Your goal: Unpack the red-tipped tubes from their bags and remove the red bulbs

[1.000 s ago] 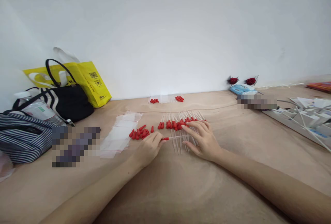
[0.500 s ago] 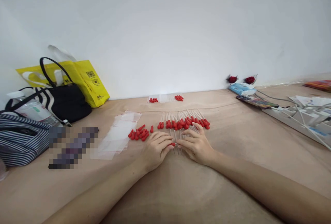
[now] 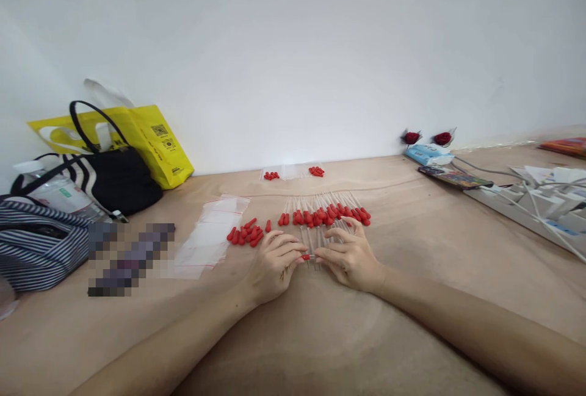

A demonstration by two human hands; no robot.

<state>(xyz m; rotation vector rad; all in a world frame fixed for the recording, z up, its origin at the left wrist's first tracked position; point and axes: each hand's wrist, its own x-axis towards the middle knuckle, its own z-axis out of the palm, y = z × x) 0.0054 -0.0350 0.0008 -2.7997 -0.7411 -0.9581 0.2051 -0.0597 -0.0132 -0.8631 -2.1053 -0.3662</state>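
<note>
My left hand (image 3: 274, 262) pinches a small red rubber cap (image 3: 305, 257) at its fingertips. My right hand (image 3: 350, 257) pinches the end of a thin clear glass tube (image 3: 313, 256) that meets the cap between the two hands. Just beyond my fingers lies a row of clear tubes with red caps (image 3: 327, 215) on the brown table (image 3: 320, 335). A loose heap of red caps (image 3: 245, 235) sits to the left of that row, near my left hand.
Clear zip bags (image 3: 210, 234) lie left of the caps. Two small bagged lots of red caps (image 3: 293, 172) rest by the wall. A black handbag (image 3: 112, 179), yellow bag (image 3: 151, 140) and striped bag (image 3: 41, 243) stand far left. A power strip with cables (image 3: 526, 198) lies right.
My left hand carried a red cap from the left toward the centre. My right hand left the row of tubes and came back with a tube to meet the cap.
</note>
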